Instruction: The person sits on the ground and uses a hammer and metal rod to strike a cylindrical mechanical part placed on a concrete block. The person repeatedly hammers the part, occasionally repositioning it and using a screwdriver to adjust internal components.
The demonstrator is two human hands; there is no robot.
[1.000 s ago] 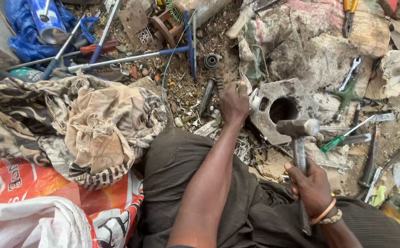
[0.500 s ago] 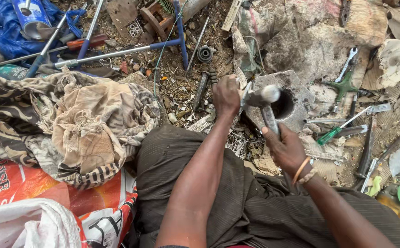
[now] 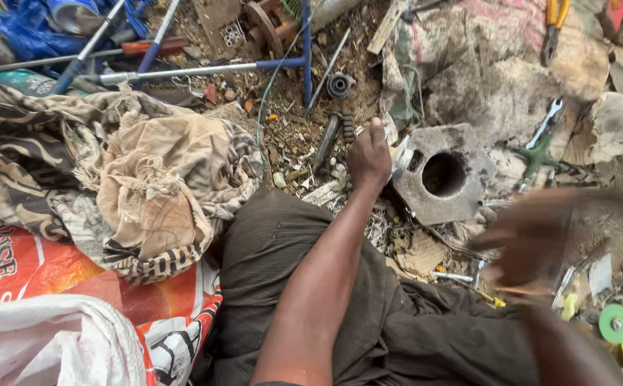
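Left hand (image 3: pixel 369 156) fisted, touching metal block (image 3: pixel 444 175); right hand (image 3: pixel 533 236) blurred, grip unclear.

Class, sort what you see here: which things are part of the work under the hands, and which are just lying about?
In use:
- left hand, gripping a small metal piece against the block
- grey metal block with a round hole
- right hand, blurred; what it holds is unclear

Lying about:
- patterned cloth
- blue metal frame
- green-handled spanner
- yellow pliers

Left arm extended forward, left hand (image 3: pixel 369 159) curled into a closed grip, knuckles up. Right hand (image 3: pixel 530 236) raised at the right side, motion-blurred; finger position cannot be determined
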